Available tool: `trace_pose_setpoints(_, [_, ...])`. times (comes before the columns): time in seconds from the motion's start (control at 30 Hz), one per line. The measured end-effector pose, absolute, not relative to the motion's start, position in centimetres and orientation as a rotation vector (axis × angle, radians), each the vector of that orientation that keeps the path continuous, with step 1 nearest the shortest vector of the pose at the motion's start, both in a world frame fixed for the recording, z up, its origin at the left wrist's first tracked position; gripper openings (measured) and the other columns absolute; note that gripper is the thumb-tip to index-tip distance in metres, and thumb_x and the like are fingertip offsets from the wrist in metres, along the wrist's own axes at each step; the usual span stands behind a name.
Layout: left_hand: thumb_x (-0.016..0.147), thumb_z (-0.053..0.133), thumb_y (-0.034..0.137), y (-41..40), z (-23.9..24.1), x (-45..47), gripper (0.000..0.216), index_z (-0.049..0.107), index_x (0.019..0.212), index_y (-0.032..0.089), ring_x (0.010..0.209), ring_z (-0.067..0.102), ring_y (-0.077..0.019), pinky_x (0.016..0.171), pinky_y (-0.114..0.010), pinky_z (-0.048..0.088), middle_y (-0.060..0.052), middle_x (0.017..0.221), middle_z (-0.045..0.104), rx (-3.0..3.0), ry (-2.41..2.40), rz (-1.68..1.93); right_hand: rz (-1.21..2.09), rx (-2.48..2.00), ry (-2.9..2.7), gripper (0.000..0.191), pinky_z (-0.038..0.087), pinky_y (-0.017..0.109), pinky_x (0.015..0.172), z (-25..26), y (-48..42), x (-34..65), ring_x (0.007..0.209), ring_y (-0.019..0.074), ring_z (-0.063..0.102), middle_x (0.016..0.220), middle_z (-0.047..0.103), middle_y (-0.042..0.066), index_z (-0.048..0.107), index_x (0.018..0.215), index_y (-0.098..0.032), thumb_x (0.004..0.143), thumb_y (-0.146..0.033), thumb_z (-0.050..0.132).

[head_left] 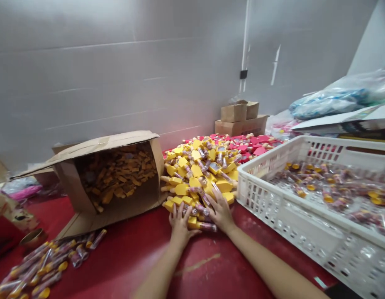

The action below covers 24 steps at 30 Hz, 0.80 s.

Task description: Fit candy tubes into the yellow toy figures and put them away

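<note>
A heap of small yellow toy pieces with clear tubes [198, 174] lies on the red table [133, 253]. Both my hands rest on its near edge. My left hand [180, 222] lies flat with fingers spread over the yellow pieces. My right hand [220, 209] also lies on the heap, fingers stretched out, touching a tube and yellow pieces. Neither hand has lifted anything off the pile.
A tipped cardboard box [118, 178] full of orange pieces lies open at the left. A white plastic crate [304, 216] holding more tubes stands at the right. Loose tubes [46, 263] lie at the near left. Red pieces [251, 145] and small boxes [239, 118] sit by the wall.
</note>
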<state>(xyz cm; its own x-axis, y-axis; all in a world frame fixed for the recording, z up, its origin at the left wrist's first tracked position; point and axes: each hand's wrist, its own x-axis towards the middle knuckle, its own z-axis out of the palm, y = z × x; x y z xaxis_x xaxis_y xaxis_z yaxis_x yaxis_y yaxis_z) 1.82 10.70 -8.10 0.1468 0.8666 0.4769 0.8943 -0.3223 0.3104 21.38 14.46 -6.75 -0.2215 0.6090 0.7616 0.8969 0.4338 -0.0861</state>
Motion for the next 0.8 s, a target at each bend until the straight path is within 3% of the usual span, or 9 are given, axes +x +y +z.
trace_pose_setpoints(0.43, [0.055, 0.070, 0.054, 15.5, -9.1, -0.1, 0.076, 0.050, 0.122, 0.024, 0.125, 0.025, -0.0367, 0.092, -0.047, 0.034, -0.014, 0.133, 0.037, -2.307, -1.632, -0.910, -0.250, -1.443, -1.844, 0.045, 0.030, 0.046, 0.100, -6.3, 17.5, 19.3, 0.126, 0.0281, 0.027, 0.137, 0.029, 0.005, 0.050, 0.122, -0.030, 0.078, -0.028, 0.047])
trace_pose_setpoints(0.8, [0.068, 0.062, 0.050, 16.7, -8.2, 0.3, 0.066, 0.047, 0.125, 0.021, 0.127, 0.026, -0.0334, 0.099, -0.054, 0.020, -0.018, 0.132, 0.037, -2.236, -1.673, -0.808, -0.245, -1.504, -1.831, 0.044, 0.029, 0.041, 0.104, -6.2, 19.5, 19.0, 0.127, 0.0227, 0.027, 0.136, 0.034, 0.006, 0.047, 0.124, -0.023, 0.081, -0.027, 0.042])
